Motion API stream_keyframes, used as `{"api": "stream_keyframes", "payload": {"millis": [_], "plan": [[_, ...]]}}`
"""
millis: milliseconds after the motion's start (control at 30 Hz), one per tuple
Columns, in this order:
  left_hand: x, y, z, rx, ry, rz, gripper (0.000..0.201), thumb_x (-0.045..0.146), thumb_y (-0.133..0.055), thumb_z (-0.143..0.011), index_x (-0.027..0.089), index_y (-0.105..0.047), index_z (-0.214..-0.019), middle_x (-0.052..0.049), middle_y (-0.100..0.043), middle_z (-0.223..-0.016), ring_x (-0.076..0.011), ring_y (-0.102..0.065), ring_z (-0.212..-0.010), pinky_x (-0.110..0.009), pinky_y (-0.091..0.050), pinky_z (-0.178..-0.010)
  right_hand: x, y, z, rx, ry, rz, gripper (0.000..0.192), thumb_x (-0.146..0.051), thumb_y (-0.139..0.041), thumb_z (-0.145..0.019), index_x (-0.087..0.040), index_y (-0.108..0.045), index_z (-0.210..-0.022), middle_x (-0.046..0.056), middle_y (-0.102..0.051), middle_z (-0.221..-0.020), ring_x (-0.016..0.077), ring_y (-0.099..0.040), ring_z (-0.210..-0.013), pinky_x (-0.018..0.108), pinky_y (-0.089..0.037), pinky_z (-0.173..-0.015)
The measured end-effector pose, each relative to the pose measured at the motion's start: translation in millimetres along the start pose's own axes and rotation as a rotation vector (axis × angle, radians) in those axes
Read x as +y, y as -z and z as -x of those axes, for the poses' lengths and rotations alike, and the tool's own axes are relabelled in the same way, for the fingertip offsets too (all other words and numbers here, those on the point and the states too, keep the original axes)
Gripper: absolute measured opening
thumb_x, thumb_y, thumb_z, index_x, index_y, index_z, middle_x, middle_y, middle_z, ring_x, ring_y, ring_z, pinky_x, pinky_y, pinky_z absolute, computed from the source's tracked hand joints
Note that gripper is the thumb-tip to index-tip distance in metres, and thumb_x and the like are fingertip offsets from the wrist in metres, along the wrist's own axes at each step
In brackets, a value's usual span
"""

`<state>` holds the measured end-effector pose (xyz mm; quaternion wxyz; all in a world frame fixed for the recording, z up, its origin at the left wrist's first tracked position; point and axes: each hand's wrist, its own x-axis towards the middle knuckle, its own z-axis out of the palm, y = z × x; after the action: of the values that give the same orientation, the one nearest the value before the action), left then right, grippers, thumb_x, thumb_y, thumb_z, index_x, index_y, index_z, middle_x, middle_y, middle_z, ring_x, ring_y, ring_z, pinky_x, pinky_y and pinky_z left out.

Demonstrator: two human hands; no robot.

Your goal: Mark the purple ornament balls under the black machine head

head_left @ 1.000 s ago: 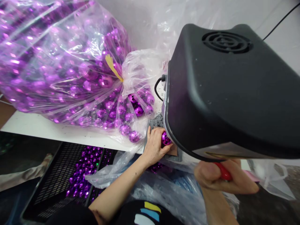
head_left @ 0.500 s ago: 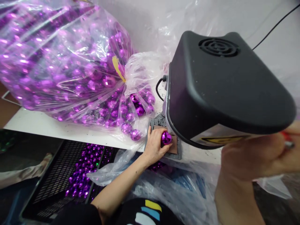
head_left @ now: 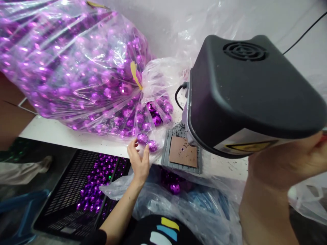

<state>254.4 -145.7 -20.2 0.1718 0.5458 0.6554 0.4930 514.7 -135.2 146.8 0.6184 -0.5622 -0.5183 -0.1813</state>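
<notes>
Fingers (head_left: 134, 144) of the left hand (head_left: 139, 160) are spreading open, empty, tips reaching at the loose purple beads (head_left: 148, 143) spilling from the open mouth of the clear bag (head_left: 76, 78). Whether a tip is actually touching a bead, can't tell. Beads are lying on the desk (head_left: 63, 136) edge, just beside the grey plate (head_left: 182, 151) with its brown pad, which is sitting bare under the black machine head (head_left: 250, 92).

Right hand (head_left: 288, 160) is sitting up at the right under the machine head, closing on something red at the frame edge; the grip itself is mostly hidden, so can't tell what it is.

Below the desk edge: black crate (head_left: 66, 190) holding more purple beads, and crumpled plastic sheet (head_left: 184, 204) with a few beads caught in it.

Risks, as I'm judging them:
- Beads are round and sitting right at the desk edge; a loose pick is likely knocking one off into the crate or plastic.
- Bag mouth is slack; dragging it could be spilling more beads.
- Left fingers are working near the plate while the right is at the machine, so there's a pinch hazard if the head is coming down early.
</notes>
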Motion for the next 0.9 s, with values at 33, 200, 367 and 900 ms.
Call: {"api": "stream_keyframes", "payload": {"millis": [33, 200, 367, 900], "plan": [[-4.7, -5.4, -6.6, -0.029, 0.028, 0.012, 0.047, 0.044, -0.06, -0.096, 0.023, -0.051, -0.137, -0.012, -0.053, -0.129, -0.0254, -0.058, -0.113, -0.043, -0.05, -0.099, -0.1, -0.7, -0.4, 0.0, 0.002, 0.011, 0.052, -0.058, -0.04, -0.098, -0.013, -0.06, -0.084, 0.0, -0.044, -0.068, 0.0028, -0.041, -0.067, 0.026, -0.028, -0.064], [-17.1, -25.8, -17.2, -0.25, -0.103, 0.085, 0.037, 0.033, -0.054, -0.099, 0.02, -0.054, -0.134, -0.012, -0.06, -0.124, -0.0235, -0.062, -0.112, -0.043, -0.052, -0.102, 1.1, -1.1, 0.5, 0.001, 0.001, 0.031, 0.058, -0.063, -0.033, -0.098, -0.011, -0.059, -0.087, 0.001, -0.044, -0.074, 0.0023, -0.039, -0.069, 0.026, -0.028, -0.067], [-4.8, -9.4, -30.8, -0.27, -0.361, -0.096, 0.048, 0.014, -0.052, -0.094, 0.019, -0.049, -0.141, -0.016, -0.056, -0.135, -0.0261, -0.06, -0.121, -0.043, -0.052, -0.102, 3.5, 0.9, 0.2, -0.02, -0.012, 0.025, 0.059, -0.065, -0.035, -0.096, -0.012, -0.06, -0.089, 0.001, -0.045, -0.075, 0.0021, -0.041, -0.072, 0.025, -0.029, -0.069], [-26.8, -6.6, -42.5, -0.459, -0.628, -0.426, 0.059, 0.0, -0.047, -0.084, 0.013, -0.045, -0.142, -0.018, -0.053, -0.128, -0.027, -0.059, -0.116, -0.039, -0.054, -0.098, -4.7, -4.8, -3.7, -0.047, -0.018, -0.074, 0.044, -0.049, -0.039, -0.101, -0.011, -0.055, -0.085, -0.003, -0.046, -0.067, -0.0027, -0.043, -0.06, 0.018, -0.033, -0.057]]}}
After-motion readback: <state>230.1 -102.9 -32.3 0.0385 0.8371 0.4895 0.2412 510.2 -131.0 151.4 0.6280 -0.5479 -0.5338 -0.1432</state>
